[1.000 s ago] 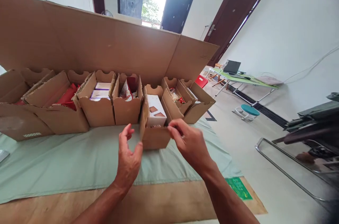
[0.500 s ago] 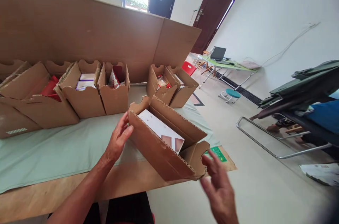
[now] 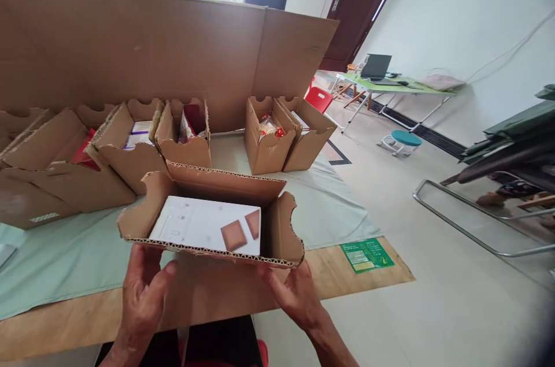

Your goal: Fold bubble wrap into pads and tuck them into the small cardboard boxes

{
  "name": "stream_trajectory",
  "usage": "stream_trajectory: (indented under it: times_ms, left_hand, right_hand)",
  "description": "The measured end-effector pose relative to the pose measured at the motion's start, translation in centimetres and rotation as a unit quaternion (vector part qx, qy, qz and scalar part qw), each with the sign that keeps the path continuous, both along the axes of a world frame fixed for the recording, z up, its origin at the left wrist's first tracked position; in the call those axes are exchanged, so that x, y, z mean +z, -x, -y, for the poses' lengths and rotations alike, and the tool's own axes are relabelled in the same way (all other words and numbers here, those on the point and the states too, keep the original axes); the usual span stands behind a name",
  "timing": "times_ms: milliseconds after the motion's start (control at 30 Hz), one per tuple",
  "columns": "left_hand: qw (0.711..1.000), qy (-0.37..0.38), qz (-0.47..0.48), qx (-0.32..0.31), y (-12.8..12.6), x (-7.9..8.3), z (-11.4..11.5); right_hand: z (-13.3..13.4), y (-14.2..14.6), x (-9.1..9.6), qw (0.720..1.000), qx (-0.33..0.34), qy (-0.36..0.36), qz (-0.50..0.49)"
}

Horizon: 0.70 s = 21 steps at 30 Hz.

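An open-topped cardboard box [image 3: 225, 173] is crosswise in front of me, its top tilted toward me. Inside lies a white carton [image 3: 199, 222] with brown square pictures on it. My left hand [image 3: 145, 292] grips the box near its left end, thumb on the near side and fingers partly hidden beneath the rim. At the right end my right hand [image 3: 295, 292] holds it in a similar way, its fingertips hidden by the box. Behind it, a row of similar cardboard boxes [image 3: 184, 150] stands on the pale green cloth [image 3: 82, 263], with a gap before two more boxes [image 3: 271, 150].
A tall cardboard panel [image 3: 173, 49] rises behind the row. At the table's right corner lies a green printed card [image 3: 367, 255]. Beyond are a green folding table [image 3: 399, 86] with a laptop [image 3: 376, 68], a teal stool [image 3: 406, 138] and a metal-framed chair [image 3: 459, 234].
The box has turned from a slant to crosswise and moved left. My right hand has come in from beyond its end to its near side; my left hand has moved lower.
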State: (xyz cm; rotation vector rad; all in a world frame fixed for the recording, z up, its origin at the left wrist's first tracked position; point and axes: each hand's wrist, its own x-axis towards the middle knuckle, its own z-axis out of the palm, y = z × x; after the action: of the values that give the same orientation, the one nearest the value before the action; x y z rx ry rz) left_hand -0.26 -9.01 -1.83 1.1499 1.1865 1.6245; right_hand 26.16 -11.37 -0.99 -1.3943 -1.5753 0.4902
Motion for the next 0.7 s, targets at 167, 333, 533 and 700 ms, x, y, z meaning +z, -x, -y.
stream_trajectory:
  times_ms: [167,333,533,700]
  left_hand:
    - [0.997,0.039,-0.035,0.048,0.6,-0.1,-0.6]
    - [0.991,0.095,-0.072,0.068,0.5,-1.8,0.1]
    - [0.994,0.087,-0.057,0.044,-1.1,-2.4,0.0]
    - [0.995,0.067,-0.069,-0.012,-4.1,-2.6,-1.7]
  right_hand:
    - [-1.3,1.5,-0.6,0.999,0.008,0.01,-0.042]
    - [-1.3,1.8,-1.5,0.999,0.006,0.008,-0.048]
    - [-1.9,1.2,-1.7,0.999,-0.026,0.0,-0.034]
    - [-2.9,-1.8,-1.3,0.996,-0.072,0.01,-0.051]
